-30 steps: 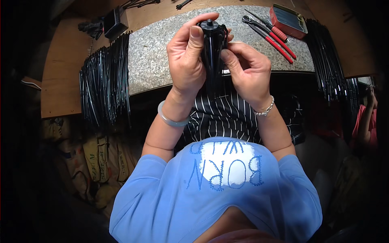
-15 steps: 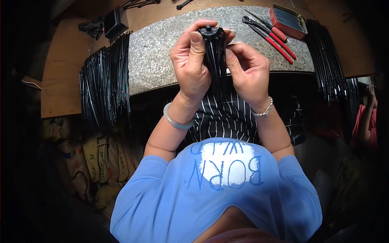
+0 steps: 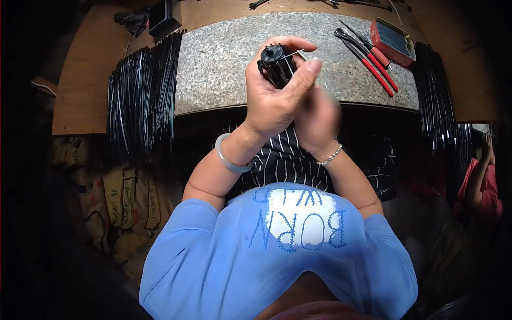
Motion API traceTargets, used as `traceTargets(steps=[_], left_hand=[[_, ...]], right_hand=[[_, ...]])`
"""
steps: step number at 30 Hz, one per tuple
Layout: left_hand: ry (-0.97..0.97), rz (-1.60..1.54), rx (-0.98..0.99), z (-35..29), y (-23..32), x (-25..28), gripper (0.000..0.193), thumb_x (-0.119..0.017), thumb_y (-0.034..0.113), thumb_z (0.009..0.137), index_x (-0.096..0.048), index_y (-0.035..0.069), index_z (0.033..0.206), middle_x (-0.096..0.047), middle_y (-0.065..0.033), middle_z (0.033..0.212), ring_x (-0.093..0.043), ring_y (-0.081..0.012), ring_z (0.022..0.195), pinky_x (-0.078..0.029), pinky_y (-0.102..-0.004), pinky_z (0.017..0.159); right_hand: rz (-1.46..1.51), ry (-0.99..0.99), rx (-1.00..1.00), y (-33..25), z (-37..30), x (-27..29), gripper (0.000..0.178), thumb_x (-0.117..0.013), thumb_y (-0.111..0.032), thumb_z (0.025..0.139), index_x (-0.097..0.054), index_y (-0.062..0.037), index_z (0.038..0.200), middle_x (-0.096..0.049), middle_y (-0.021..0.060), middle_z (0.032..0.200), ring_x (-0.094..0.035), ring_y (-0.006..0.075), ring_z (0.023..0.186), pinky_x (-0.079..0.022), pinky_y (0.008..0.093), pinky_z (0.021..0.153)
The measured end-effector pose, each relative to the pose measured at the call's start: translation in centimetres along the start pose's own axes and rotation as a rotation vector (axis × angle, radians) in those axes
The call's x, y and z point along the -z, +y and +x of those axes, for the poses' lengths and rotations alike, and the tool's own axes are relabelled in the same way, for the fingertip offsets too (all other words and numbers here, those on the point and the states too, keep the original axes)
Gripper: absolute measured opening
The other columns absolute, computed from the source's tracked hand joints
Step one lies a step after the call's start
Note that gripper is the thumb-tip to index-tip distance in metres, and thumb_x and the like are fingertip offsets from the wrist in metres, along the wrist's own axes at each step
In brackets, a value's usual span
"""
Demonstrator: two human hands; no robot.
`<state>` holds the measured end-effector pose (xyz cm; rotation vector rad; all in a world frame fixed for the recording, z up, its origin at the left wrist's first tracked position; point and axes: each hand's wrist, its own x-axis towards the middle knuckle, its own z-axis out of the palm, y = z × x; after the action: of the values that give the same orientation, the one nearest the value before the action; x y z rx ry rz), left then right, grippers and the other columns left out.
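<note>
My left hand (image 3: 274, 104) is closed around what looks like a folded umbrella frame (image 3: 278, 69), a bundle of black ribs under a round notched black hub. The hub end tilts up above the granite top. A thin pale wire (image 3: 294, 53) sticks out beside the hub, between my left thumb and fingers. My right hand (image 3: 318, 120) is just below and right of the left, close to the lower part of the bundle. Its fingers are blurred, so what they grip cannot be made out. The lower ribs are hidden behind my hands.
Stacks of long black ribs hang over the bench edge at left (image 3: 141, 96) and right (image 3: 434, 98). Red-handled pliers (image 3: 368, 64), a red-handled pointed tool (image 3: 380, 56) and a red tin (image 3: 392, 42) lie on the granite slab (image 3: 213, 64). A black box (image 3: 164, 18) stands behind.
My right hand has moved down from beside the hub. The frame now leans more toward the left, and the left thumb has shifted to the wire's side. The view has shifted slightly.
</note>
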<state>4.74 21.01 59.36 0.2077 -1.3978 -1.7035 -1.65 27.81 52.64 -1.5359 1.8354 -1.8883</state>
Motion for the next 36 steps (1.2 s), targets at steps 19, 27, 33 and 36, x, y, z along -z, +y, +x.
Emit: traceTargets(steps=[19, 27, 33, 36], left_hand=[[0.1, 0.189, 0.075, 0.7, 0.3, 2.9, 0.012, -0.05, -0.002, 0.087, -0.055, 0.003, 0.097, -0.046, 0.0044, 0.057, -0.037, -0.0028, 0.045, -0.029, -0.0176, 0.041], [0.075, 0.282, -0.044, 1.2, 0.1, 3.5, 0.012, -0.05, -0.001, 0.087, -0.056, 0.004, 0.097, -0.044, 0.0058, 0.057, -0.035, -0.0021, 0.045, -0.025, -0.0173, 0.041], [0.126, 0.352, -0.025, 1.6, 0.7, 4.5, 0.013, -0.05, 0.0, 0.087, -0.056, 0.004, 0.097, -0.044, 0.0061, 0.058, -0.034, -0.002, 0.046, -0.026, -0.0179, 0.042], [0.128, 0.377, -0.024, 1.7, 0.4, 5.2, 0.012, -0.05, 0.0, 0.087, -0.057, 0.004, 0.097, -0.045, 0.0058, 0.058, -0.034, -0.002, 0.047, -0.027, -0.0177, 0.043]], right_hand=[[-1.144, -0.057, 0.009, 11.6, 3.5, 16.3, 0.028, -0.065, -0.031, 0.083, -0.057, -0.004, 0.088, -0.057, 0.0069, 0.078, -0.053, 0.0233, 0.071, -0.045, 0.0327, 0.066], [-0.862, -0.142, -0.036, 10.5, 4.4, 13.1, 0.021, -0.062, -0.024, 0.085, -0.059, -0.0039, 0.091, -0.055, 0.0056, 0.084, -0.051, 0.0203, 0.073, -0.043, 0.0297, 0.068], [-0.288, -0.294, -0.106, 1.6, 4.5, 12.8, 0.024, -0.07, -0.016, 0.077, -0.067, -0.012, 0.1, -0.051, 0.0054, 0.092, -0.047, 0.0144, 0.066, -0.041, 0.0225, 0.059], [-0.552, -0.306, 0.167, -2.6, 5.3, 11.9, 0.028, -0.073, -0.015, 0.072, -0.068, -0.012, 0.099, -0.051, 0.0055, 0.093, -0.048, 0.0144, 0.066, -0.043, 0.0227, 0.058]])
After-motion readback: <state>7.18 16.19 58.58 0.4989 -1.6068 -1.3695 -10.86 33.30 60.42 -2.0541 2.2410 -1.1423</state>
